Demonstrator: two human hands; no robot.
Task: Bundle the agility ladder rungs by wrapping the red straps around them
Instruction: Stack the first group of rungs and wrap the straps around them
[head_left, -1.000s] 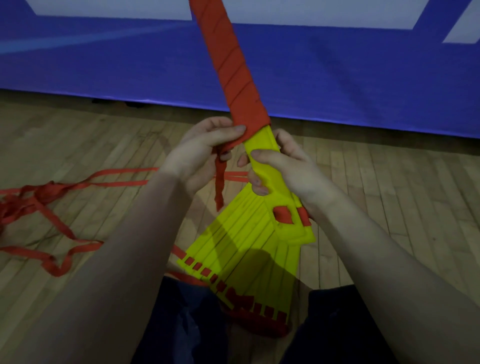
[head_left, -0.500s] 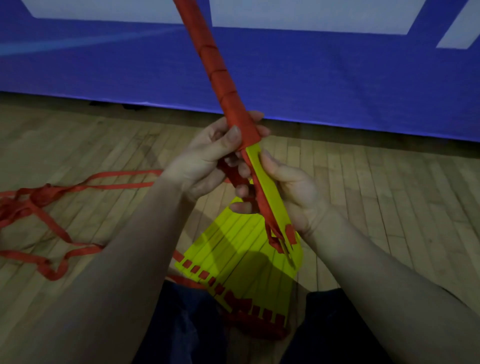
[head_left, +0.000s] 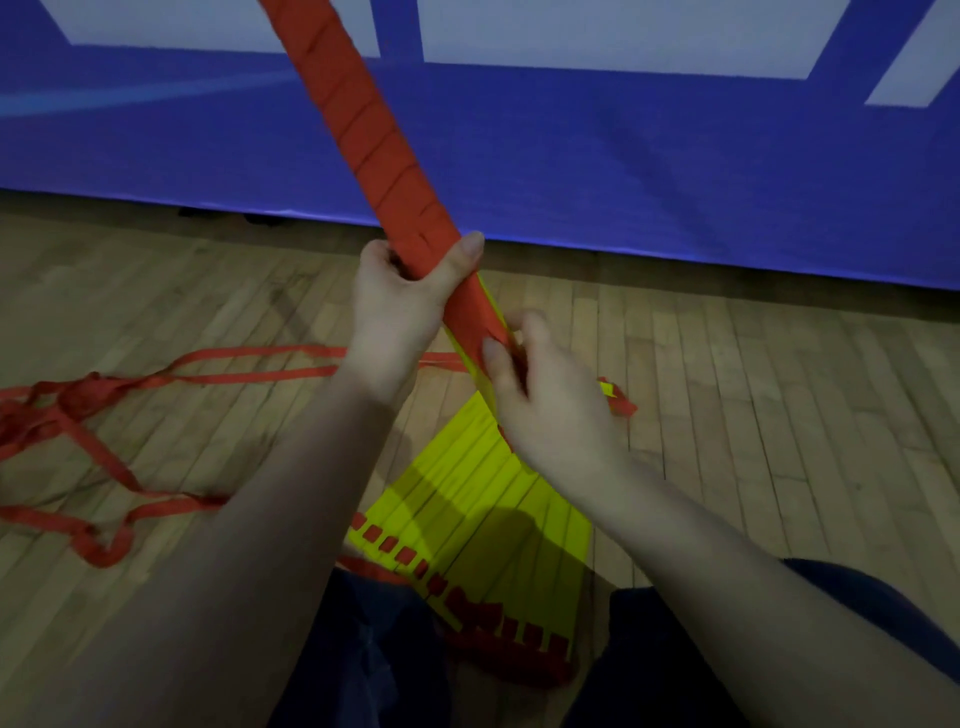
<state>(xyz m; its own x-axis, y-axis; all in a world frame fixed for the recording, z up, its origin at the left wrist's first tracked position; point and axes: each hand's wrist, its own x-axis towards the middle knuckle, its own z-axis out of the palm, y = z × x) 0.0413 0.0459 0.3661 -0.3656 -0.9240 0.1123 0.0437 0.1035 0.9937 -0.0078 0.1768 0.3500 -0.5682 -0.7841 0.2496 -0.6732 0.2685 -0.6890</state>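
Observation:
A long bundle of yellow rungs wound in red strap (head_left: 374, 130) slants up and left out of the frame's top. My left hand (head_left: 400, 306) grips the wrapped bundle, thumb across its front. Just below, my right hand (head_left: 545, 405) holds the bundle's lower part, thumb pressed on the last red turn; its fingers curl behind, partly blurred. A small strip of bare yellow shows beside the wrap. A fan of loose yellow rungs (head_left: 488, 499) with red strap tabs lies on the floor between my knees.
Loose red strap (head_left: 156, 374) trails in loops over the wooden floor (head_left: 779, 415) at the left. A blue padded wall (head_left: 623, 156) stands close behind. My dark-trousered legs (head_left: 363, 660) frame the rung fan at the bottom.
The red wrap has advanced down the bundle, covering most of the yellow end. My left hand shifted from pinching the strap to gripping the bundle; the right hand slid lower.

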